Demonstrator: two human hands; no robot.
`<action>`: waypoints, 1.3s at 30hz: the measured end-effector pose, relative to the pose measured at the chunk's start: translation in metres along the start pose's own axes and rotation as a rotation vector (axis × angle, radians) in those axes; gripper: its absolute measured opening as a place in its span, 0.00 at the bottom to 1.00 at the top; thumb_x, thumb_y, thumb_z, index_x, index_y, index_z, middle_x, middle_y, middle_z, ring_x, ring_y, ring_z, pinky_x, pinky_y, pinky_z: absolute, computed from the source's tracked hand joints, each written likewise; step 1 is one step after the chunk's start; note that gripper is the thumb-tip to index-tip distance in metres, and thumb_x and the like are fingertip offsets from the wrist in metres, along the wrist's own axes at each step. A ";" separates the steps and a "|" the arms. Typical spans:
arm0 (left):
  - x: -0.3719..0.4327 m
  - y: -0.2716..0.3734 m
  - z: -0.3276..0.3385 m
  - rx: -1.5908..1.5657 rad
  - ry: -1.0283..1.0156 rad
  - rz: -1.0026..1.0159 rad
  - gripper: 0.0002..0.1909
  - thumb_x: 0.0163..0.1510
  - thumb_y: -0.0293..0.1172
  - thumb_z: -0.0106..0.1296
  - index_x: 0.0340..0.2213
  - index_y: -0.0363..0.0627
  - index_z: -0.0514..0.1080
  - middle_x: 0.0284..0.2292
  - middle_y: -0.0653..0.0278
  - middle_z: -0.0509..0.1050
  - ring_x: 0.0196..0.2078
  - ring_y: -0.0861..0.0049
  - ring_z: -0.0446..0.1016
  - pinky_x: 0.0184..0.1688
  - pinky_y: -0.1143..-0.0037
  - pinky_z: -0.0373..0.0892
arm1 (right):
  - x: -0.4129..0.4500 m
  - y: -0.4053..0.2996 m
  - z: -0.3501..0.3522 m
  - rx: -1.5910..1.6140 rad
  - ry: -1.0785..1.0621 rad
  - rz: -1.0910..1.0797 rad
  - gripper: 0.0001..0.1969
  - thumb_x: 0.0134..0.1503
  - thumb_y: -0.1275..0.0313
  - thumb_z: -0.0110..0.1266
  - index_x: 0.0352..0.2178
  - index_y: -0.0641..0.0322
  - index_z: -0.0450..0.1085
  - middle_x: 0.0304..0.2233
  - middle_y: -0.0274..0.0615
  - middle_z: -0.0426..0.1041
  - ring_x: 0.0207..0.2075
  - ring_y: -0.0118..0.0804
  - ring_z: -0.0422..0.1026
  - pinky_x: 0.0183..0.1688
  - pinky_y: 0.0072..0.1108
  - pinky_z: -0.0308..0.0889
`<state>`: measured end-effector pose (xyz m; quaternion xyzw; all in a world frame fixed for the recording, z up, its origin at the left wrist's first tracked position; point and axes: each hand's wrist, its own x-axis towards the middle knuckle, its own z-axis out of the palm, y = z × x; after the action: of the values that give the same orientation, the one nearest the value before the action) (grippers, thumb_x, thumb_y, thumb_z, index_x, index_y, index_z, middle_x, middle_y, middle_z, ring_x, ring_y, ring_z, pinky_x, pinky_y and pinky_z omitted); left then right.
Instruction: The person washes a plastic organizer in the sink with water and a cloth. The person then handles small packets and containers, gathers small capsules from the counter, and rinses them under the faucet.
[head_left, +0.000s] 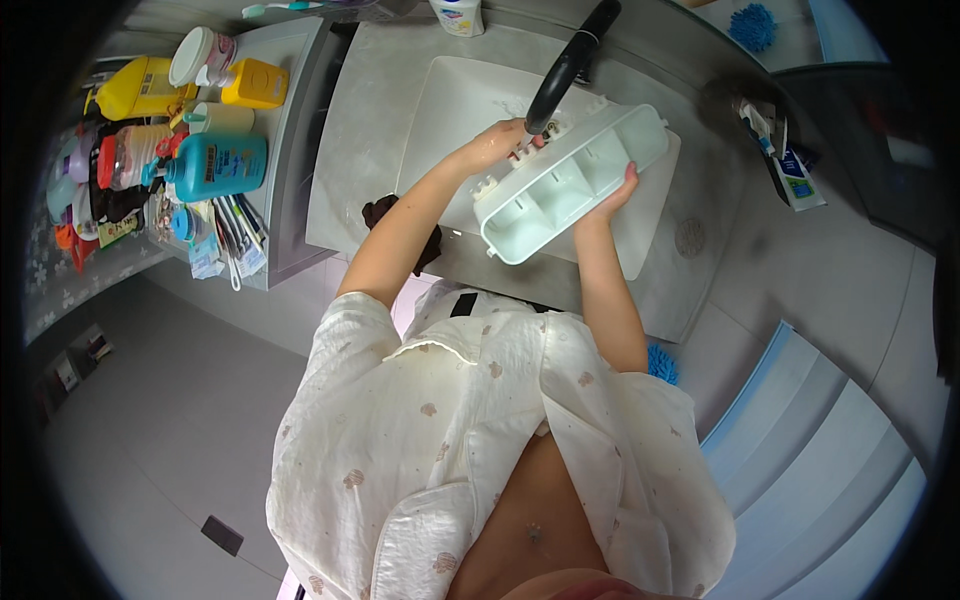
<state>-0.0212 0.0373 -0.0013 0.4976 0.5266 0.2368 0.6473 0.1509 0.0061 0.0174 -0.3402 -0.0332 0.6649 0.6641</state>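
Observation:
My right hand (616, 196) grips the near long side of a pale plastic organizer tray (574, 184). The tray is divided into several compartments and tilts over the white washbasin (427, 135). Small white fittings (517, 156) stick out along its far side. My left hand (499, 144) is wet and reaches to that far side, beneath the spout of a black faucet (562, 75). The faucet and tray partly hide its fingers, so their hold is unclear. A dark cloth (431, 251) lies at the counter's front edge, beside my left forearm.
The grey counter (352, 150) surrounds the basin. On the left, a grey cabinet (292, 150) bears a blue pump bottle (225, 166), yellow bottles (259, 84) and toothbrushes. A white bottle (459, 16) stands behind the basin. Toothpaste tubes (796, 176) are at right; a drain (690, 238) is nearby.

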 end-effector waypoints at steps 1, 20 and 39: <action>-0.007 0.001 -0.004 0.016 -0.072 0.135 0.26 0.48 0.52 0.40 0.36 0.40 0.66 0.27 0.63 0.68 0.27 0.79 0.65 0.29 0.80 0.63 | -0.001 -0.003 0.004 0.039 0.023 -0.027 0.30 0.46 0.53 0.35 0.47 0.64 0.53 0.44 0.46 0.60 0.46 0.45 0.60 0.47 0.32 0.56; -0.010 -0.002 0.011 0.410 0.268 0.326 0.11 0.48 0.31 0.43 0.31 0.37 0.67 0.20 0.54 0.70 0.21 0.70 0.68 0.28 0.74 0.64 | -0.012 0.010 0.028 -0.055 -0.101 -0.083 0.30 0.47 0.53 0.33 0.46 0.64 0.53 0.44 0.47 0.59 0.45 0.44 0.60 0.46 0.32 0.57; -0.004 -0.002 0.005 0.495 0.016 0.063 0.24 0.50 0.43 0.40 0.43 0.35 0.58 0.28 0.46 0.70 0.32 0.59 0.69 0.35 0.70 0.63 | -0.003 0.015 0.014 -0.049 -0.026 -0.142 0.29 0.46 0.55 0.34 0.46 0.64 0.53 0.43 0.45 0.60 0.44 0.43 0.61 0.45 0.31 0.57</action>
<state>-0.0182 0.0310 -0.0013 0.6551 0.5579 0.1248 0.4939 0.1309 0.0075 0.0222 -0.3443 -0.0820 0.6197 0.7005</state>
